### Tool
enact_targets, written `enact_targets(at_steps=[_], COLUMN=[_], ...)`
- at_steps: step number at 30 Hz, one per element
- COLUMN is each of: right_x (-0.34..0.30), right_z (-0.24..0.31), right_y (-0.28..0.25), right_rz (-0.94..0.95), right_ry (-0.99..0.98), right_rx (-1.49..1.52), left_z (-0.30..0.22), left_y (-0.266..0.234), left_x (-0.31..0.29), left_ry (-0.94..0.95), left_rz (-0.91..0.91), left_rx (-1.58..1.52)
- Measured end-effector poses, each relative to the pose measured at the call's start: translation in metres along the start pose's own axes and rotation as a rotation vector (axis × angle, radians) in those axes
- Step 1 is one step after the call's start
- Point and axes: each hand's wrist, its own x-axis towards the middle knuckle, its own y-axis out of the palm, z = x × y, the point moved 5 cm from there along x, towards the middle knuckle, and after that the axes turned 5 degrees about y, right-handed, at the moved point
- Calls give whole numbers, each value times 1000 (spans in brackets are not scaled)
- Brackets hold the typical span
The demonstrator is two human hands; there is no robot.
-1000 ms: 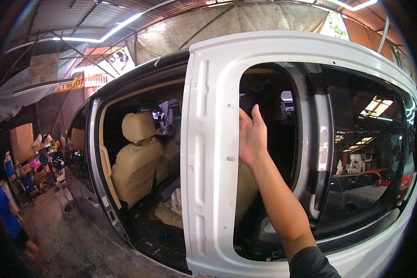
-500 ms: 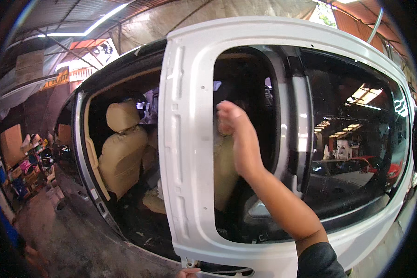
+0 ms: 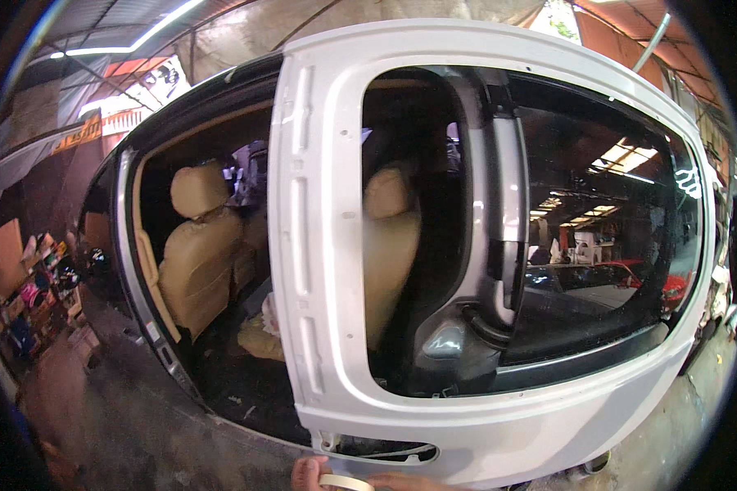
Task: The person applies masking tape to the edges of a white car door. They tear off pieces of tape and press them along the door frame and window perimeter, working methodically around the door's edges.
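Note:
At the lower edge, my left hand [image 3: 307,475] is closed around a cream-coloured roll of tape [image 3: 346,481]. My right hand [image 3: 397,482] lies beside the roll's right side; most of it is cut off, and its grip does not show. Just above both hands is the white van door [image 3: 323,245], with a slot-shaped handle recess [image 3: 385,451] low on it. A large rounded window opening takes up the upper part of the door frame.
Beige seats [image 3: 209,262] show through the front doorway on the left. Dark side glass [image 3: 590,221] reflects the workshop at right. Piled goods [image 3: 37,295] stand at far left on the concrete floor [image 3: 139,425].
My right arm has come down from the window opening to the lower edge, beside my left hand. The roll of tape has come into view. The view has shifted slightly.

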Motion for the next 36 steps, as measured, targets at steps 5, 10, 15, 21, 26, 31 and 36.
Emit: enact_targets(at_steps=[5,10,15,21,26,31,36], right_x=[0,2,-17,-46,-67,-85,-93], right_z=[-56,-41,-44,-52,-106,-117,-89], right_y=[74,94,142,158,171,179,172], right_rz=[145,141,-10,-136,-304,-472,-418], right_ry=[181,-31,-56,136,269,162,280], right_rx=[364,-60,-291,-154,-38,-41,-188], left_z=[16,13,42,-6,-19,-17,-39], left_y=[-26,-54,-84,-95,-89,-90,-93], left_x=[-40,-70,-136,-138,-158,-186,-183], left_ry=[-700,-173,-25,-152,-16,299,101], left_rz=[-69,423,375,535,585,657,610], left_rx=[-521,-66,229,206,267,365,282])
